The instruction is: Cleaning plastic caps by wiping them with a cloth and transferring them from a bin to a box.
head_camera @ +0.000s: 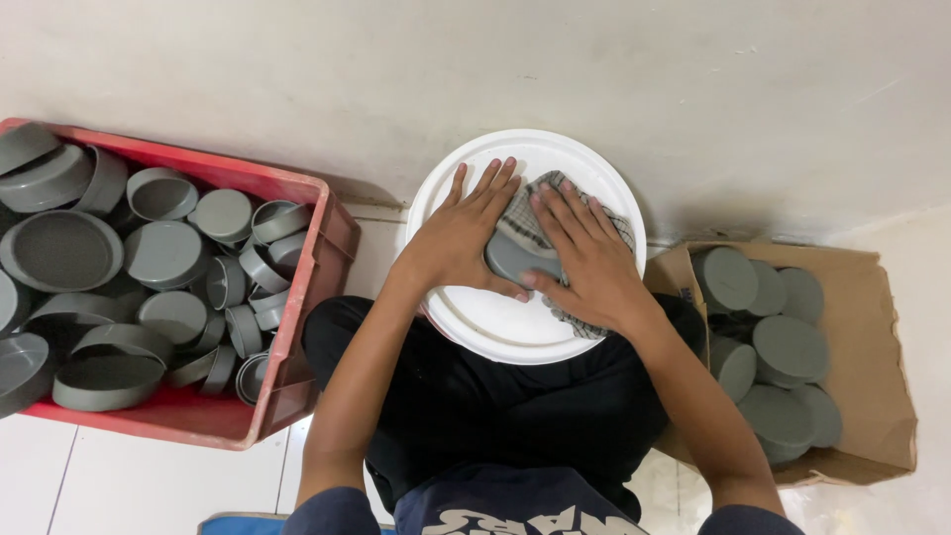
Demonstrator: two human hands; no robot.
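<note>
A round white lid (495, 332) lies in front of me, over my lap. On it rests a grey plastic cap (515, 262), partly wrapped in a checked cloth (540, 213). My left hand (461, 238) lies flat with fingers spread, thumb touching the cap's near edge. My right hand (584, 258) presses down on the cloth and cap with fingers extended. Most of the cap is hidden under the cloth and hands.
A red crate (297, 297) on my left holds several grey caps (163, 253) of different sizes. A brown cardboard box (872, 337) on my right holds several stacked grey caps (788, 347). A pale wall runs behind; tiled floor shows below the crate.
</note>
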